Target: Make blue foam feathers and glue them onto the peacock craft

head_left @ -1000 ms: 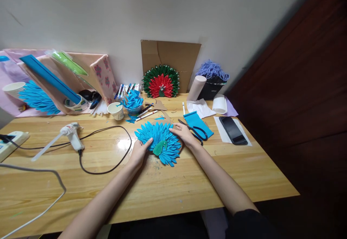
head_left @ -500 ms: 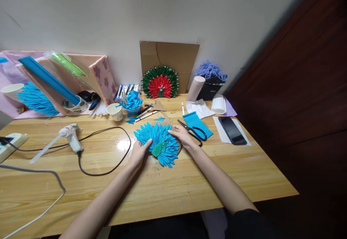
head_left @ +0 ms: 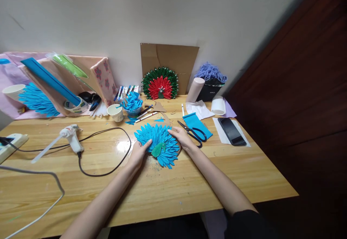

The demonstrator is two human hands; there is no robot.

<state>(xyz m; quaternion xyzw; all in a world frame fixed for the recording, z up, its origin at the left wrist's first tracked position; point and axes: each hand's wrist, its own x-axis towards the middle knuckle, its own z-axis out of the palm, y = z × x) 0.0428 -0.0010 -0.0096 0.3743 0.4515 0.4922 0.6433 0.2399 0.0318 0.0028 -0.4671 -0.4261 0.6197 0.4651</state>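
Between my two hands is a blue paper peacock (head_left: 166, 138), its layered feathers fanned out around a small green body (head_left: 157, 150). My left hand (head_left: 139, 153) grips its left edge, thumb on top and the other fingers mostly hidden beneath. On the upper right, my right hand (head_left: 182, 137) pinches the edge the same way. A bit of brown cardboard backing shows at the peacock's right side. Black-handled scissors (head_left: 193, 134) lie just right of my right hand, partly on a blue paper strip (head_left: 197, 125).
A white glue gun (head_left: 72, 138) with a looping black cord lies at left. Behind stand a paper cup (head_left: 115, 113), a bowl of blue paper pieces (head_left: 132, 103) and a red-green peacock (head_left: 160, 83) against cardboard (head_left: 173, 58). A phone (head_left: 231, 131) rests at right.
The hands and the blue peacock stay almost still. The view has shifted very slightly.
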